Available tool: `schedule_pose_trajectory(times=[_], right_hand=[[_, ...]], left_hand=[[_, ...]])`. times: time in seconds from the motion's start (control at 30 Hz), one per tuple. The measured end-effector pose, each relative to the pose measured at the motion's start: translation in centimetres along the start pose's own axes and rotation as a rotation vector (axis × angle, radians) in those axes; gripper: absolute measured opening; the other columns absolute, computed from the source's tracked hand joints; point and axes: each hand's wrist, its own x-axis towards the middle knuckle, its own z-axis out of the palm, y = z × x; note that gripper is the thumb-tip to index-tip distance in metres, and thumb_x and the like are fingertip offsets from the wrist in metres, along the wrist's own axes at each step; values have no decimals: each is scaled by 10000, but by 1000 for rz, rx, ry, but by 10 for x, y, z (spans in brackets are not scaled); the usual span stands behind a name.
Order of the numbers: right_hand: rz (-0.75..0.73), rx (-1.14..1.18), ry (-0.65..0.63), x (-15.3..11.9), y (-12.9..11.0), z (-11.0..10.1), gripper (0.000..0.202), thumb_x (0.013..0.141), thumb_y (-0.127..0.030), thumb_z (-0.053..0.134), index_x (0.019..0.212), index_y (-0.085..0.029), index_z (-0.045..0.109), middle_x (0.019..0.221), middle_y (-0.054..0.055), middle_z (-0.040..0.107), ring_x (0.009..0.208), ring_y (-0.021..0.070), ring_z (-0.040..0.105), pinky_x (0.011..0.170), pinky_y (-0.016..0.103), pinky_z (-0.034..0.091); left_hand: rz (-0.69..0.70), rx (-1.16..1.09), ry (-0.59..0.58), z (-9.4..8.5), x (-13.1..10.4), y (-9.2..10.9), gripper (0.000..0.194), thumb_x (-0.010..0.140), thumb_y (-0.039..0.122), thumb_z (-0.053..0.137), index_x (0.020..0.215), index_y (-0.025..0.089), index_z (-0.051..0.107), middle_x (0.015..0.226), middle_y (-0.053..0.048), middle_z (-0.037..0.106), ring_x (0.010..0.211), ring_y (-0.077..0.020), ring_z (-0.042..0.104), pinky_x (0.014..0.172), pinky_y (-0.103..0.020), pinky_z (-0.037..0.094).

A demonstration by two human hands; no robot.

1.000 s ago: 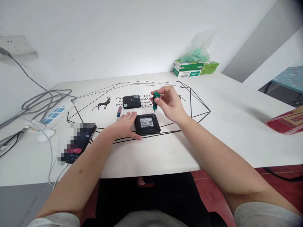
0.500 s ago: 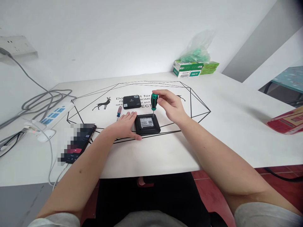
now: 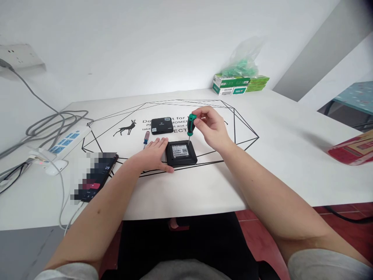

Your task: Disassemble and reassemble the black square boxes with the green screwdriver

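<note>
A black box with a white label point(image 3: 180, 151) lies on the white table. My left hand point(image 3: 154, 156) rests flat with its fingers spread against the box's left edge. Between the fingertips of my right hand point(image 3: 210, 126) is the green and black handle of a screwdriver point(image 3: 191, 123). Its shaft points down at the box's upper right corner, and the handle leans slightly right. Behind my left hand lies a second screwdriver point(image 3: 146, 138) with a red and blue handle, its tip partly hidden. Another black box point(image 3: 162, 125) sits farther back on the table.
At the left are a phone point(image 3: 100, 175), a power strip point(image 3: 65, 142) and coiled grey cables point(image 3: 62, 116). Green and white boxes point(image 3: 231, 84) with a plastic bag point(image 3: 243, 60) stand at the back wall. A red package point(image 3: 352, 149) lies at the right edge.
The top of the green screwdriver has tilted a little to the right, and the fingers of my right hand have shifted on its handle. My left hand has stayed in place.
</note>
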Motion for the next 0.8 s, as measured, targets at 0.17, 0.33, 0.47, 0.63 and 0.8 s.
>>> schedule_pose_trajectory(times=[0.17, 0.33, 0.47, 0.63, 0.8], right_hand=[[72, 157, -46, -1, -5, 3, 415, 880, -609, 822, 1038, -307, 584, 1441, 38, 647, 1039, 191, 735, 920, 416, 645], [117, 180, -55, -2, -7, 4, 472, 854, -617, 849, 1037, -309, 542, 1402, 32, 705, 958, 179, 753, 929, 448, 657], [52, 71, -21, -2, -6, 3, 442, 871, -621, 834, 1064, -299, 601, 1281, 53, 763, 1066, 215, 741, 912, 438, 634], [5, 12, -41, -3, -8, 1, 367, 938, -604, 769, 1104, -302, 643, 1217, 48, 764, 1046, 215, 728, 847, 401, 599], [-40, -54, -28, -1, -7, -1, 308, 967, -592, 718, 1093, -313, 686, 1118, 34, 745, 1003, 225, 703, 882, 443, 596]], left_hand=[[-10, 7, -12, -1, 0, 1, 1473, 730, 941, 624, 1765, 141, -52, 1837, -200, -12, 1694, -452, 11, 1343, -583, 165], [5, -1, -5, 0, 0, 0, 1454, 745, 928, 626, 1764, 150, -59, 1835, -210, -7, 1692, -458, 11, 1337, -593, 161], [-2, -18, -14, -1, 0, 1, 1466, 741, 924, 645, 1763, 136, -50, 1831, -225, -11, 1691, -463, 2, 1337, -594, 158], [12, -30, 7, 0, -1, 1, 1456, 739, 923, 650, 1765, 169, -55, 1834, -212, 8, 1688, -472, 14, 1329, -623, 166], [-10, -23, -11, -1, -2, 2, 1468, 743, 915, 661, 1763, 125, -40, 1834, -211, -1, 1690, -467, 7, 1340, -580, 159]])
